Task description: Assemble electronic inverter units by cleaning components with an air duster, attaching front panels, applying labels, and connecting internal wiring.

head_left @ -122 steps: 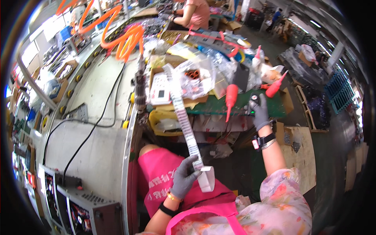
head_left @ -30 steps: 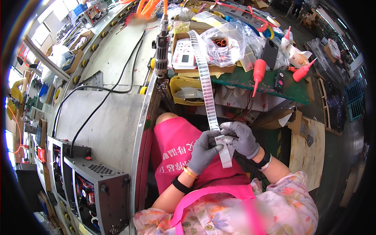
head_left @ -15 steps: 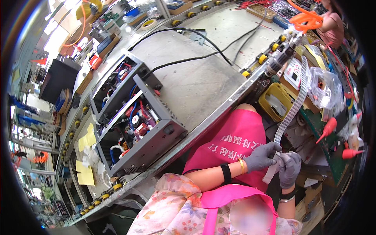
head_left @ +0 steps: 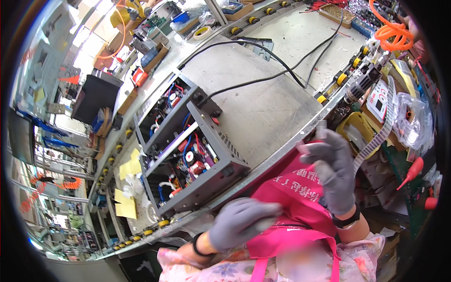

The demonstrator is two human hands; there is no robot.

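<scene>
My left hand (head_left: 245, 223), in a grey glove, is in front of the pink apron (head_left: 282, 190). Its fingers point right and lie close together, the tips smeared by motion. My right hand (head_left: 334, 171), gloved too, is raised beside the bench edge with bent fingers. Something small and pale shows at its fingertips, too blurred to name. Near the right hand hangs a long strip of pale labels (head_left: 376, 141), apart from both hands. On the bench, left of the hands, stands a dark grey metal-cased device (head_left: 211, 188), open, with wires and red and blue parts inside.
A second open grey case (head_left: 199, 96) sits behind the first, with a black cable (head_left: 244, 84) running over the grey board (head_left: 263, 117). Rollers with yellow ends line the bench edge. At right are a yellow bin (head_left: 350, 127), a clear plastic bag (head_left: 411, 122) and a red-tipped bottle (head_left: 413, 171).
Both hands have left the label strip, which they held before. The left hand moved left, in front of the apron; the right hand rose toward the bench edge. The view shifted too.
</scene>
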